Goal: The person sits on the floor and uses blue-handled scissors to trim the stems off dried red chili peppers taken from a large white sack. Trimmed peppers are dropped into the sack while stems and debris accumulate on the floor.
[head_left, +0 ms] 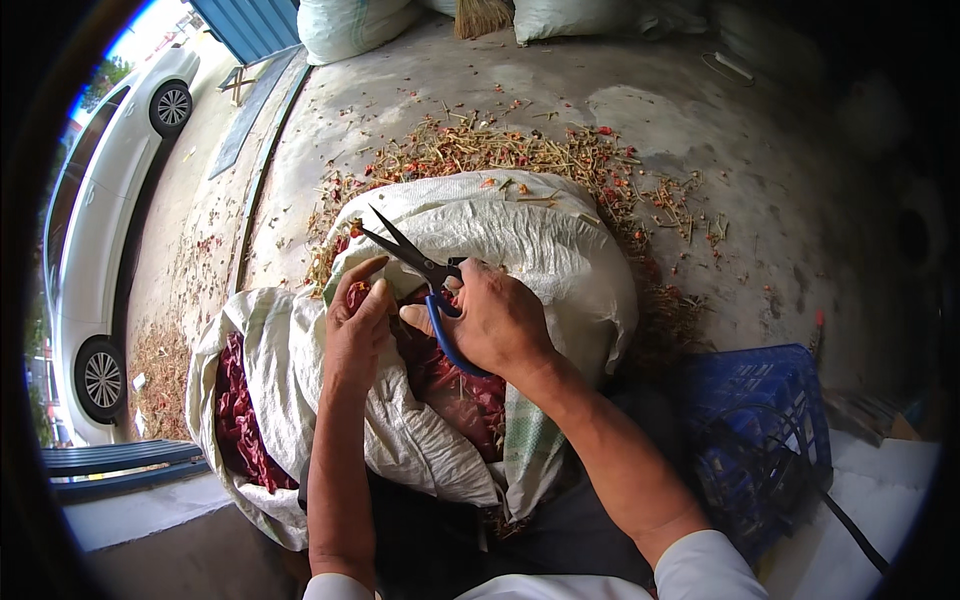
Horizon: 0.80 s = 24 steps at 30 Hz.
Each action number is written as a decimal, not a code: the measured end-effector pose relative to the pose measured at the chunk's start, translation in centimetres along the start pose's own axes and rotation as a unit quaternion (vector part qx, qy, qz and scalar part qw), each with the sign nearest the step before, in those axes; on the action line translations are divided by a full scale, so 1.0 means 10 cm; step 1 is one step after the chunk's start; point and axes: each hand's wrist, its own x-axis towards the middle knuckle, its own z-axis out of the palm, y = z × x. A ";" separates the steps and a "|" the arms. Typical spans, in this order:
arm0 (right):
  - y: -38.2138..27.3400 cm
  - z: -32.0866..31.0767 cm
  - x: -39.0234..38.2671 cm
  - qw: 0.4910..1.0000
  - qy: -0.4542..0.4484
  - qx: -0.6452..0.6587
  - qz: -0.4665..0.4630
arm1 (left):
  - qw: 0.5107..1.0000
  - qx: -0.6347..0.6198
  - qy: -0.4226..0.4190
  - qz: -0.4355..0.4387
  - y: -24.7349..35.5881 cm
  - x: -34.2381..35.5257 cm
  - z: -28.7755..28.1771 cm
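Observation:
My right hand [495, 320] grips blue-handled scissors [420, 265], their dark blades open and pointing up-left. My left hand [355, 320] pinches a dried red chili [358, 294] just below the blades, over the mouth of a white woven sack [520, 230]. That sack holds several dried red chilies [455, 385]. A second white sack [275, 360] lies at the left, open, with more red chilies [235, 415] showing inside.
Cut stems and chili bits [520, 150] litter the concrete floor behind the sacks. A blue plastic crate [760, 430] stands at the right. A white car [100, 210] is parked at the left. More white sacks [350, 25] and a broom [482, 15] lie at the back.

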 end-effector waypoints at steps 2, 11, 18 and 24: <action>0.03 0.00 0.00 1.000 -0.009 0.014 0.014 | 1.000 0.000 0.017 0.006 -0.02 0.01 0.00; 0.03 -0.24 0.08 0.995 0.066 -0.077 -0.003 | 0.837 0.540 0.034 0.083 -0.49 0.43 -0.45; 0.15 -0.30 0.03 0.984 0.072 -0.162 -0.015 | 0.655 0.752 -0.068 0.043 -0.79 0.47 -0.26; 0.14 -0.41 0.02 0.975 0.083 -0.205 -0.026 | 0.695 0.694 -0.030 0.184 -0.68 0.49 -0.40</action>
